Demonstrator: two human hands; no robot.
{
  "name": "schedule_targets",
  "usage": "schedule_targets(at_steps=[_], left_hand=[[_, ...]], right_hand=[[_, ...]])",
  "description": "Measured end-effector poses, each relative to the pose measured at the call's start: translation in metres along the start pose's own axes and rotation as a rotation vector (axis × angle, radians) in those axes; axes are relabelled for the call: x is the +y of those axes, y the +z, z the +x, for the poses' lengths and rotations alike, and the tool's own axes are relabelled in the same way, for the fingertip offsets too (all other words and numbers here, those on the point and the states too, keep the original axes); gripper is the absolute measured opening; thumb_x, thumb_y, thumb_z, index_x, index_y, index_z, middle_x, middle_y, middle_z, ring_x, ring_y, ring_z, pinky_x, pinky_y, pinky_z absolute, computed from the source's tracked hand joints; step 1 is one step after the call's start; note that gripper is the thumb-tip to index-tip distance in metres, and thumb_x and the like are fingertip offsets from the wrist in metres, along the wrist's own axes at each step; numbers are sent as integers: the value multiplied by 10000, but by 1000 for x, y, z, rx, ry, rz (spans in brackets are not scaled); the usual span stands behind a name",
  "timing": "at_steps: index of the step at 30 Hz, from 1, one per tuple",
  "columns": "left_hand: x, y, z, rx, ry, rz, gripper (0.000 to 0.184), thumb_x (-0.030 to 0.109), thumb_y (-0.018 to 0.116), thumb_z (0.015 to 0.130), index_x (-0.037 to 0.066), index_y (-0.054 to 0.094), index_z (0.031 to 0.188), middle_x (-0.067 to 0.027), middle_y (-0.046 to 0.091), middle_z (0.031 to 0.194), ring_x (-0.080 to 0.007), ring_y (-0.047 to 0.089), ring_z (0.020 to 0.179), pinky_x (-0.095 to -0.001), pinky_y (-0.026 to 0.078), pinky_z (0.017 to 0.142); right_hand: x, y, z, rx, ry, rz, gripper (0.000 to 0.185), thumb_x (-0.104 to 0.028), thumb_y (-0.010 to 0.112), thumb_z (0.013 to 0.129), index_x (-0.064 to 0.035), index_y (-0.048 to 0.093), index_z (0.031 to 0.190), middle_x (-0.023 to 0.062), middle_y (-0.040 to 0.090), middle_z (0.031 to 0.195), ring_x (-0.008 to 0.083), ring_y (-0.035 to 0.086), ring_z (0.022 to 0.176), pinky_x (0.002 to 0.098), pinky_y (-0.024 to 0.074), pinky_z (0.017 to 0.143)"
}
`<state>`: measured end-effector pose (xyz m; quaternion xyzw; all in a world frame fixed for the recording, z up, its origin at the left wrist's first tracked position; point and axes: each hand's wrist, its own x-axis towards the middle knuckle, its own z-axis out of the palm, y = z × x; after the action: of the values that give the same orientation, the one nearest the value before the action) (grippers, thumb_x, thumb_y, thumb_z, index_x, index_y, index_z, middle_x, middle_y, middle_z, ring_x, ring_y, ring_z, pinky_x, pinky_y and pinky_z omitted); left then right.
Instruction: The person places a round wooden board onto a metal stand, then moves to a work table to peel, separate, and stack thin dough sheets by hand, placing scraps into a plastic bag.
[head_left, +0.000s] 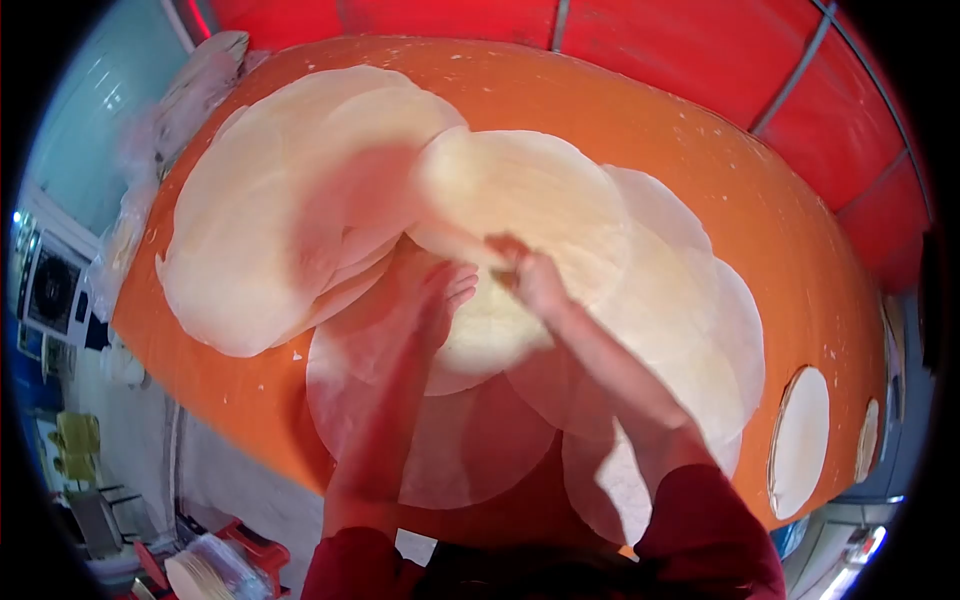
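Observation:
Thin, pale, round flatbread sheets overlap across the orange table. My right hand (540, 288) has its fingers closed at the near edge of one flatbread sheet (540, 190), and that edge is smeared by motion. Just to its left, my left hand (455, 290) has its fingers stretched out over the sheets, holding nothing that I can see. A large pile of flatbread sheets (250, 220) lies beyond it on the left, its near edges lifted in layers. More loose sheets (690, 300) fan out to the right and under my forearms.
Two round stacks, the nearer stack (800, 440) and a smaller one (867, 440), stand at the right end of the orange table (690, 130). Clear plastic bags (190, 100) line its left edge. A red stool (255, 550) is on the floor at lower left. Red panels (660, 50) rise behind.

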<state>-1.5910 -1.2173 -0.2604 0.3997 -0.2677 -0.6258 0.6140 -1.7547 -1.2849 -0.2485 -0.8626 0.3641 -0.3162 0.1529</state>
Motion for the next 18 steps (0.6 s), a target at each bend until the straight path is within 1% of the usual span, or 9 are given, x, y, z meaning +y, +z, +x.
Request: schedule_targets(at_steps=[2, 4, 6, 9, 12, 14, 16, 17, 18], left_hand=[[-11, 5, -1, -25, -110, -145, 330, 230, 480, 836, -40, 463, 1024, -199, 503, 1046, -302, 502, 972, -400, 412, 880], [-18, 18, -3, -13, -242, -205, 279, 163, 495, 822, -56, 464, 992, -232, 489, 1049, -336, 491, 991, -433, 403, 900], [-19, 52, -4, 22, -395, -181, 261, 110, 510, 806, -79, 452, 975, -259, 472, 1040, -361, 478, 994, -460, 399, 904], [-25, 83, 7, 61, -524, -183, 251, 64, 526, 783, -97, 452, 961, -254, 480, 1019, -359, 485, 973, -460, 411, 891], [-33, 93, 21, 39, -610, -112, 194, 44, 531, 775, -80, 467, 911, -232, 491, 996, -333, 498, 959, -430, 443, 858], [-41, 90, 31, 27, -644, -76, 144, 23, 531, 766, -47, 468, 875, -203, 514, 968, -298, 521, 941, -404, 469, 823], [-33, 101, 24, -96, -577, 279, 127, 20, 533, 763, -26, 469, 862, -176, 524, 931, -283, 534, 908, -398, 474, 815], [-27, 107, 19, -158, -540, 460, 120, 19, 534, 761, -15, 469, 855, -162, 529, 912, -275, 541, 891, -395, 477, 811], [-24, 113, 15, -155, -518, 434, 121, 16, 529, 760, -15, 483, 867, -155, 538, 931, -273, 545, 893, -397, 476, 805]], right_hand=[[6, -68, 34, -74, 150, 193, 293, -145, 522, 799, -47, 547, 1074, 143, 569, 1048, 191, 554, 881, 309, 441, 770], [42, -149, 66, 59, 662, 868, 527, -419, 232, 884, -55, 538, 1111, 104, 544, 1081, 165, 471, 1020, 296, 349, 909], [55, -255, 93, 69, 59, -146, 331, -133, 483, 762, -11, 564, 1059, 96, 627, 923, 161, 565, 887, 311, 450, 788], [-9, -329, 90, 236, -72, -556, 337, 38, 469, 700, -40, 599, 1001, 108, 617, 684, 74, 537, 600, 266, 445, 524], [-47, -306, 36, 99, 91, -1003, 420, 78, 432, 673, -64, 591, 1035, 127, 599, 699, 111, 543, 570, 283, 419, 498], [6, -254, -11, 98, -80, -753, 489, 84, 422, 614, -74, 586, 1047, 115, 625, 740, 269, 590, 634, 351, 465, 631], [69, -181, -53, -387, 241, -827, 172, -63, 456, 666, -73, 607, 748, 149, 608, 731, 298, 593, 668, 404, 469, 612], [44, -173, -58, -626, 309, -826, 265, -50, 498, 643, -44, 617, 880, 147, 618, 735, 287, 598, 721, 381, 468, 690], [79, -142, -87, -361, 282, -674, 211, -60, 510, 648, -61, 615, 830, 131, 609, 730, 273, 591, 679, 373, 473, 618]])
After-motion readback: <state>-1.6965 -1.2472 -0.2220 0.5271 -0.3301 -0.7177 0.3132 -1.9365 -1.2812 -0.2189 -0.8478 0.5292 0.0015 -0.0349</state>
